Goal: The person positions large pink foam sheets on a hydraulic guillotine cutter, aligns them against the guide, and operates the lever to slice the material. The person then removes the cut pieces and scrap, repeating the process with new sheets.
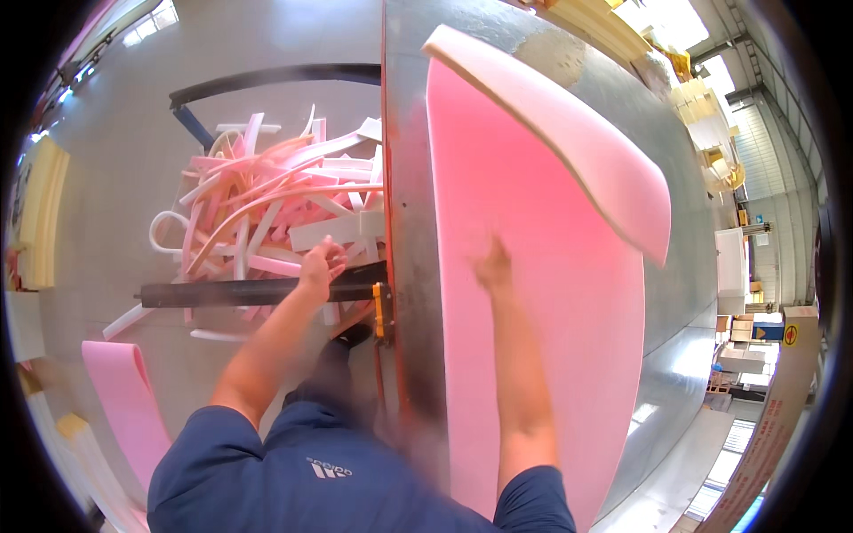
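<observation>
Metal table [680,293] is supporting pink foam sheet [542,373], far end curling over.
Left hand [322,264] is hanging loosely open; right hand [494,264] is blurring over sheet, can't tell grip; even pressure should avoid creases.

You're in a workshop: a metal surface [689,266] bearing a pink foam sheet [555,355], heaped strips [267,209], stacked boxes [743,330], roof beams [745,91].
</observation>
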A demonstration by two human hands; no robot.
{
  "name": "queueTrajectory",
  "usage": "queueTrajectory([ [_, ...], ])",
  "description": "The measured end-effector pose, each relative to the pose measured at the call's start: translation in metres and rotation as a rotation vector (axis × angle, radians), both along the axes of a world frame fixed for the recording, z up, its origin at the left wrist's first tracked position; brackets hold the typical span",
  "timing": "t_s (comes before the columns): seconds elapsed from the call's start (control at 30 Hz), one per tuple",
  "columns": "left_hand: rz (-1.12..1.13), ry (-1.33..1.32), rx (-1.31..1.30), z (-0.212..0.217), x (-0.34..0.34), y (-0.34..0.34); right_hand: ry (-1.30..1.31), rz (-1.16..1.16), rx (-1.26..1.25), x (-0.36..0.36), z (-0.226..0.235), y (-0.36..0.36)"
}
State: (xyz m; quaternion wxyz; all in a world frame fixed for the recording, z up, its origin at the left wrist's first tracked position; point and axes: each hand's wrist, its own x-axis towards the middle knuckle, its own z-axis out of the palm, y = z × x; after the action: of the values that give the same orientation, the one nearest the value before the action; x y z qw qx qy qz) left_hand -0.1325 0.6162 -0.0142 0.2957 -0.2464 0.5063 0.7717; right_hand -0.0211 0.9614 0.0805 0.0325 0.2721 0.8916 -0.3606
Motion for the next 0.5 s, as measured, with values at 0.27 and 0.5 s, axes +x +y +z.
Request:
queueTrajectory([
  [0.27, -0.275, 0.158, -0.23, -0.043, -0.039, 0.113, -0.315, -0.082, 0.38, 0.198, -0.114, -0.08],
  [0.5, -0.338, 0.448, -0.479, -0.063, -0.106, 0.247, -0.382, -0.172, 0.346, 0.185, -0.106, -0.106],
])
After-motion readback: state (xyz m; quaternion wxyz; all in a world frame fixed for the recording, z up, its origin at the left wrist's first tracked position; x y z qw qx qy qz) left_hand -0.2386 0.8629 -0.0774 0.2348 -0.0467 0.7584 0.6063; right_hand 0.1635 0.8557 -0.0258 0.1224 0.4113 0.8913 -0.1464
